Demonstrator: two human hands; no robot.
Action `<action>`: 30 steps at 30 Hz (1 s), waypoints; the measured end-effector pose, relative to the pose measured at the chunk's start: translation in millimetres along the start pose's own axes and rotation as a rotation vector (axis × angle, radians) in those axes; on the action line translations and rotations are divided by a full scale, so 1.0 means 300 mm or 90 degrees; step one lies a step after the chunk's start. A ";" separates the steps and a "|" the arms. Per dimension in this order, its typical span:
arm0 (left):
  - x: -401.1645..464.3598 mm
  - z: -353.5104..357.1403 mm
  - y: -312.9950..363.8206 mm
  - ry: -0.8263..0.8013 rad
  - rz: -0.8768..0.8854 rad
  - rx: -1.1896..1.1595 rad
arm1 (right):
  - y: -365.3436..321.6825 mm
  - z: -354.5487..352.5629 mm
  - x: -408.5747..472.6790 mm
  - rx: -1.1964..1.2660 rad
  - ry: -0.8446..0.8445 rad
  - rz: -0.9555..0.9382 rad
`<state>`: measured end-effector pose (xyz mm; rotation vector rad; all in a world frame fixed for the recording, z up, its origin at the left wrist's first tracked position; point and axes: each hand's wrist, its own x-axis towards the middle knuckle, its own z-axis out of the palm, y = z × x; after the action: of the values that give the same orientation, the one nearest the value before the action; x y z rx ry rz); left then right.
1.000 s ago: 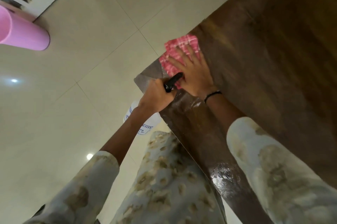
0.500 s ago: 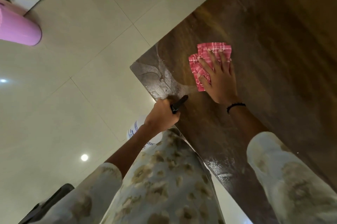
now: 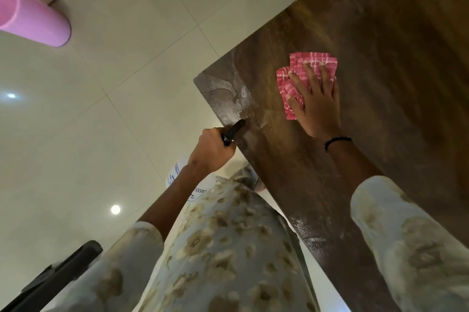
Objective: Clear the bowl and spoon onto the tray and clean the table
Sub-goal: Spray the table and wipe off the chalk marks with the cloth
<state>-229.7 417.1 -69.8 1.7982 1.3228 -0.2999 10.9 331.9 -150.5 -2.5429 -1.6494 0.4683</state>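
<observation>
Right hand (image 3: 316, 106) flat, fingers spread toward 12 o'clock, pressing red checked cloth (image 3: 299, 75) on wooden table (image 3: 380, 57), left hand (image 3: 210, 150) at 8 o'clock gripping spray bottle (image 3: 177, 174)

Cloth (image 3: 308, 75) on table (image 3: 380, 45) under right hand (image 3: 317, 106); spray bottle (image 3: 187, 182) left, off table edge.

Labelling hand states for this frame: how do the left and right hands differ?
The left hand is curled round the black-triggered white spray bottle, held off the table's edge; the right hand lies flat, fingers spread, pressing the folded red checked cloth onto the dark wooden table. The right wrist bears a black band; the left shows none. Both wear pale floral sleeves.
</observation>
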 end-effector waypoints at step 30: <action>0.038 -0.108 -0.074 0.038 -0.044 -0.085 | -0.318 0.117 -0.261 0.013 -0.053 -0.138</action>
<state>-253.6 450.4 -68.4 1.6643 1.4156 -0.1926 -112.8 297.8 -145.5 -2.3233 -1.9107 0.5745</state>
